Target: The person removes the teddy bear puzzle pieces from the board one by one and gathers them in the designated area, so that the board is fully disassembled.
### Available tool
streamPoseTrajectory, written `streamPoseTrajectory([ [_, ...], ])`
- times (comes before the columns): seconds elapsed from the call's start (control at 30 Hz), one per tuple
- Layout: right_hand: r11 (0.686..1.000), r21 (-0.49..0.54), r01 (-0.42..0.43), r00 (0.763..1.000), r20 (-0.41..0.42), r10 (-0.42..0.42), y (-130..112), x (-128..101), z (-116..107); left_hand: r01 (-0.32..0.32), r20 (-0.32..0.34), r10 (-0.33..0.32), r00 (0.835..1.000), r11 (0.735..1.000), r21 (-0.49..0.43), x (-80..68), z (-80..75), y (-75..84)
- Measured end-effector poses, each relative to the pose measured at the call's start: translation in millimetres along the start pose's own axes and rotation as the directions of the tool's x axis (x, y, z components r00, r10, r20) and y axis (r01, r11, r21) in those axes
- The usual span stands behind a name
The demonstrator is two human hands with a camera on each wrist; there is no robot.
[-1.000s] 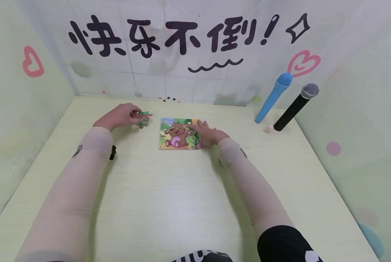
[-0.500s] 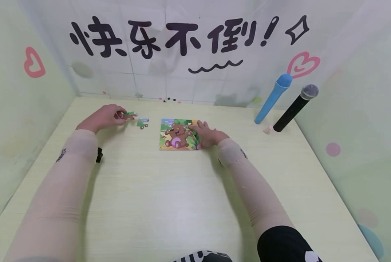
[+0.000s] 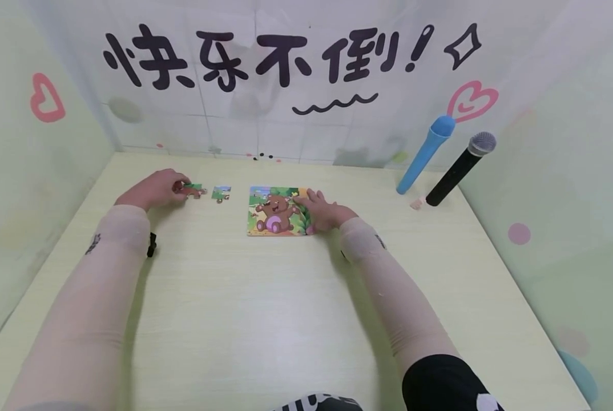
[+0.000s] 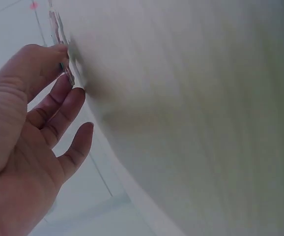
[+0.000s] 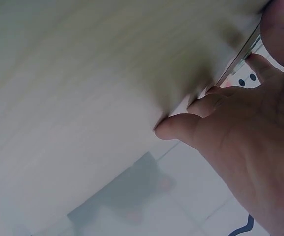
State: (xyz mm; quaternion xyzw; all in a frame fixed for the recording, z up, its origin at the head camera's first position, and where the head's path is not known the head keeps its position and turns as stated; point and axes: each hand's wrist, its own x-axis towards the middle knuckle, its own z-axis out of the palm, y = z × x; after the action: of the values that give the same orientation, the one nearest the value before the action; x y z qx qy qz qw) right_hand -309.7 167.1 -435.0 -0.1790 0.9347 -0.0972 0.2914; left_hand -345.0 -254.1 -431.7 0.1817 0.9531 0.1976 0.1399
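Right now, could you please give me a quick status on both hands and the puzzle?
Left hand pinches a puzzle piece on the table. Right hand rests flat on the bear puzzle. One loose piece lies between.

Left hand [image 4: 29,142] fingertips pinch thin puzzle piece [image 4: 63,49] on pale table [image 4: 191,113].

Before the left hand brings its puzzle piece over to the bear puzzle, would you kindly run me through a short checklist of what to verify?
1. Left hand holds a puzzle piece at its fingertips: ok.
2. Security of that grip: cannot tell, the left wrist view is blurred.
3. Right hand rests on the bear puzzle, steadying its right edge: ok.
4. Loose piece lies on the table between held piece and puzzle, in the path: not ok.
5. Open slot for the held piece: cannot tell.
6. Blue microphone and black microphone stand apart from the work: ok.
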Motion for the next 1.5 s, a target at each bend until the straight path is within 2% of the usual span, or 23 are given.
streamPoseTrajectory([
  [0.23,1.0,0.005,-0.006,1.0,0.007,0.006,-2,1,-1,-0.003,-0.009,0.003,1.0,1.0,-0.014,-2.3,-0.8,-7.8],
  [0.53,1.0,0.01,-0.02,1.0,0.01,0.02,-2,0,-1,0.044,0.045,-0.042,0.998,0.997,-0.055,-6.1,-4.6,-4.1],
  [0.77,1.0,0.008,-0.012,1.0,0.014,0.012,-1,1,-1,0.036,0.034,-0.035,0.999,0.999,-0.02,-2.7,-4.0,0.0],
  [1.13,1.0,0.017,-0.008,1.0,0.008,0.008,-2,0,0,0.006,-0.005,-0.006,1.0,0.999,0.04,0.0,-4.2,-4.1],
  [1.5,1.0,-0.001,-0.004,1.0,0.007,0.004,0,3,0,0.007,0.0,-0.007,1.0,1.0,-0.004,2.1,-4.3,-11.5],
])
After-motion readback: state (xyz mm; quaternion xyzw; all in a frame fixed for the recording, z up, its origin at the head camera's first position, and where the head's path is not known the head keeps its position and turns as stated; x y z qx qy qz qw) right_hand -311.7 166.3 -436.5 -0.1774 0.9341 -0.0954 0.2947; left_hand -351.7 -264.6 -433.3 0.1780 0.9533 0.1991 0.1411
